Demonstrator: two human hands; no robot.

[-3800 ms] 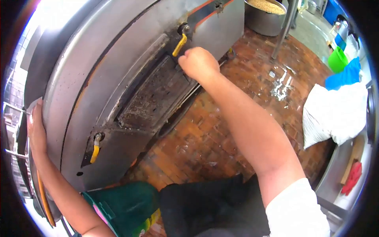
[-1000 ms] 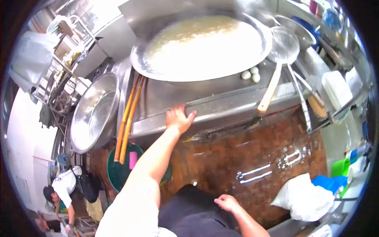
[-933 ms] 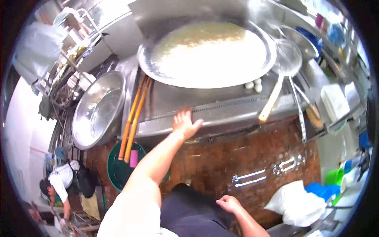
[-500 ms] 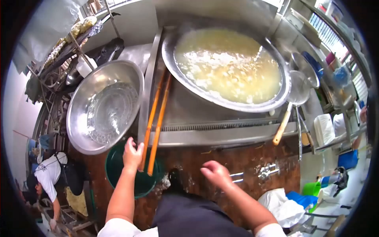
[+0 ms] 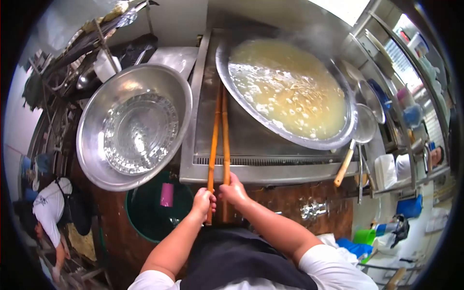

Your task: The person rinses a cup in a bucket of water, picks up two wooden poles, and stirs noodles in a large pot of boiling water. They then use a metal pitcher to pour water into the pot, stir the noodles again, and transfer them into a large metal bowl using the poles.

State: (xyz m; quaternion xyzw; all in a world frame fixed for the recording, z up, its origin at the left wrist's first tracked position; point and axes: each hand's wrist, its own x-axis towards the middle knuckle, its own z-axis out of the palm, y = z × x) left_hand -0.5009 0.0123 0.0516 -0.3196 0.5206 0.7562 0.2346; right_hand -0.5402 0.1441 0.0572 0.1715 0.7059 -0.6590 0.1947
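Two long wooden sticks (image 5: 215, 140) lean side by side against the stove front, their far ends beside the big steaming pot (image 5: 290, 134). My left hand (image 5: 203, 203) is wrapped round the left stick near its lower end. Round the right stick (image 5: 226, 150) my right hand (image 5: 234, 190) is closed, slightly higher up. Pale yellowish liquid with white foam (image 5: 290, 92) fills the pot. To the left of my hands, a wide metal basin (image 5: 92, 150) holds clear water.
Below the basin stands a dark green tub (image 5: 133, 217) with a pink cylinder (image 5: 166, 195) in it. A long-handled strainer (image 5: 365, 123) rests at the pot's right side. Another person (image 5: 50, 205) bends over at the far left. Shelves (image 5: 411, 77) line the right.
Both hands have come to the sticks and closed on them, one each. The sticks now stand more upright in view. The pink cylinder has come into sight in the tub.
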